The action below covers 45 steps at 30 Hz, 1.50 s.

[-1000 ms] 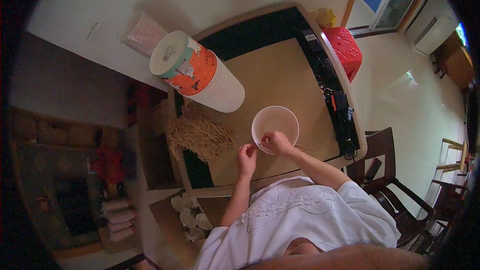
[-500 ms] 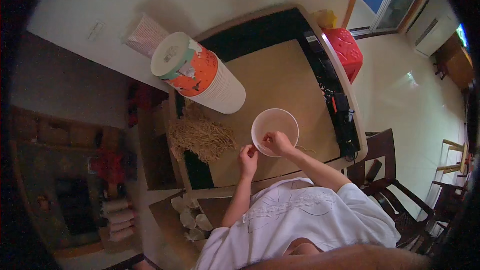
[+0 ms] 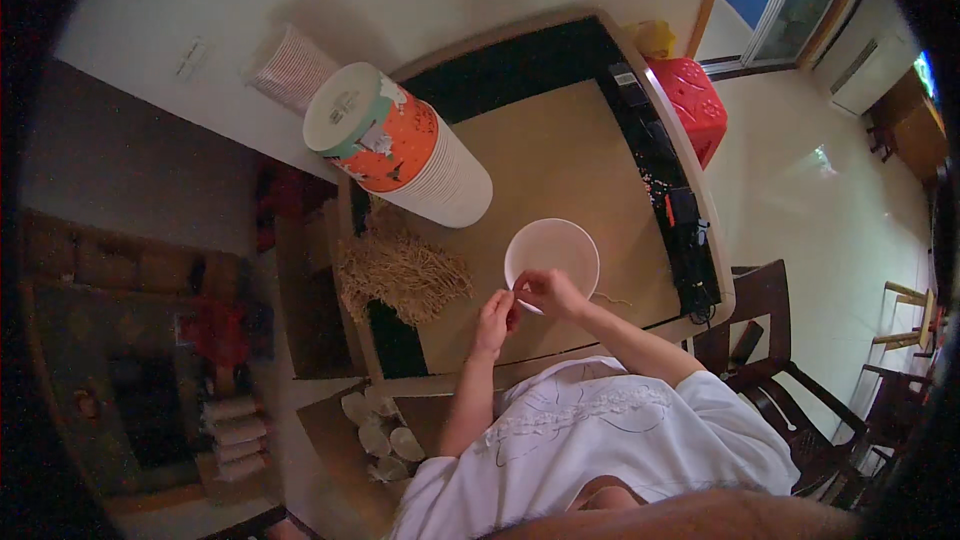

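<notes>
Both hands meet at the near rim of the white bowl [image 3: 552,252], which sits on the brown table top [image 3: 560,155] in front of the person: left hand [image 3: 493,319] and right hand [image 3: 548,291] are fingertip to fingertip, apparently pinching something small, too fine to identify. Risk, as a judgement: the empty bowl looks light, so a tug at its rim could tip or slide it. The pile of straw-like strands [image 3: 400,273] just left of the left hand could also be scattered by a sweeping wrist.
</notes>
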Each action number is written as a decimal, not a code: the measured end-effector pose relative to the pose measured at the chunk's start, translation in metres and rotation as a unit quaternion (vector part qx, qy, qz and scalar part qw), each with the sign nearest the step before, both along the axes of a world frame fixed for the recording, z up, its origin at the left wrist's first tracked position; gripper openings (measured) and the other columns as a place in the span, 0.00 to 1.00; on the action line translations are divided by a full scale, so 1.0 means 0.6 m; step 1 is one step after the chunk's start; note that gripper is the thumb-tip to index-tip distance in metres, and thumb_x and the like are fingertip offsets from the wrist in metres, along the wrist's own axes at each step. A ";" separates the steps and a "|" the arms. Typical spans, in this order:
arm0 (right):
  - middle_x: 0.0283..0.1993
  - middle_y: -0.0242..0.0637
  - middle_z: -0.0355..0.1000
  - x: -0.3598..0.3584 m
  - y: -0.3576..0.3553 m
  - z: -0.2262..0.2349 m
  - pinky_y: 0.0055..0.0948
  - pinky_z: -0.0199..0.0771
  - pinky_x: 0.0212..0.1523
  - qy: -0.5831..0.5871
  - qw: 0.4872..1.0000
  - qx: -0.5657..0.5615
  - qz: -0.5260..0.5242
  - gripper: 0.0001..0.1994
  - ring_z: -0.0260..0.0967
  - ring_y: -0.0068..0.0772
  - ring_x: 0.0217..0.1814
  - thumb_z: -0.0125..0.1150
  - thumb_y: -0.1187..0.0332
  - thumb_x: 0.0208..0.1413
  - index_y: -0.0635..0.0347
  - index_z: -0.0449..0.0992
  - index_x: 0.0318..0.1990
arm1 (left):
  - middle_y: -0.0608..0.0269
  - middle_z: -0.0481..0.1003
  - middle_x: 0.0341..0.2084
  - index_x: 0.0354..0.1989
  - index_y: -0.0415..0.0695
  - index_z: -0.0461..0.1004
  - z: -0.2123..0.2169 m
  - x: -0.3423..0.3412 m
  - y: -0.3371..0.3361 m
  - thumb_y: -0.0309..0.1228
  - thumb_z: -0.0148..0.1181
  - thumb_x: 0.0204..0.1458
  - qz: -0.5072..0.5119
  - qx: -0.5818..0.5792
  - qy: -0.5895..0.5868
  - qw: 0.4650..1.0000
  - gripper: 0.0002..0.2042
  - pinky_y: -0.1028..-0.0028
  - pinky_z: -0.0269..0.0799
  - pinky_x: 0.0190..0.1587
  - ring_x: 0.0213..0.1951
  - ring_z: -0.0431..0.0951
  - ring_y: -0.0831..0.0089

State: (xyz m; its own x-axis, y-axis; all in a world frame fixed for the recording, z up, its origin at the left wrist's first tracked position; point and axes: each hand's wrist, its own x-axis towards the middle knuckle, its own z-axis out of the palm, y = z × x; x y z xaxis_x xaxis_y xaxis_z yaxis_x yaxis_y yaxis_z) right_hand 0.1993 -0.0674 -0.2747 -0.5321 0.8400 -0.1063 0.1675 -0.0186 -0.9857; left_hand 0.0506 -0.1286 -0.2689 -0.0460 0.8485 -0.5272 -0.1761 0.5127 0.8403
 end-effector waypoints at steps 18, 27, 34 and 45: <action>0.22 0.32 0.68 0.005 0.004 -0.006 0.20 0.64 0.26 -0.008 1.000 -0.008 0.012 0.05 0.61 0.16 0.24 0.57 0.70 0.47 0.61 0.73 0.31 | 0.75 0.64 0.15 0.23 0.50 0.65 0.007 0.007 0.011 0.34 0.48 0.52 0.044 0.010 0.002 0.999 0.07 0.84 0.55 0.15 0.17 0.61 0.85; 0.25 0.32 0.70 0.009 0.008 -0.010 0.19 0.66 0.31 0.025 0.998 -0.050 0.025 0.06 0.65 0.17 0.29 0.56 0.71 0.48 0.65 0.73 0.31 | 0.75 0.66 0.17 0.25 0.48 0.66 0.005 0.002 0.010 0.32 0.50 0.51 0.037 0.007 0.016 0.999 0.05 0.84 0.55 0.17 0.18 0.62 0.86; 0.25 0.30 0.69 0.011 0.011 -0.012 0.18 0.65 0.31 0.059 0.995 -0.079 0.033 0.06 0.64 0.16 0.29 0.57 0.71 0.47 0.64 0.73 0.30 | 0.72 0.71 0.19 0.26 0.46 0.69 -0.002 -0.007 0.009 0.30 0.53 0.49 0.036 0.029 0.000 0.999 0.03 0.88 0.54 0.16 0.17 0.62 0.89; 0.23 0.25 0.66 0.009 0.007 -0.020 0.16 0.61 0.27 0.032 0.997 -0.065 0.027 0.05 0.59 0.13 0.26 0.56 0.72 0.47 0.64 0.72 0.29 | 0.74 0.60 0.12 0.24 0.44 0.64 -0.021 0.014 0.006 0.33 0.44 0.54 -0.001 0.141 0.178 0.974 0.10 0.81 0.54 0.17 0.16 0.59 0.84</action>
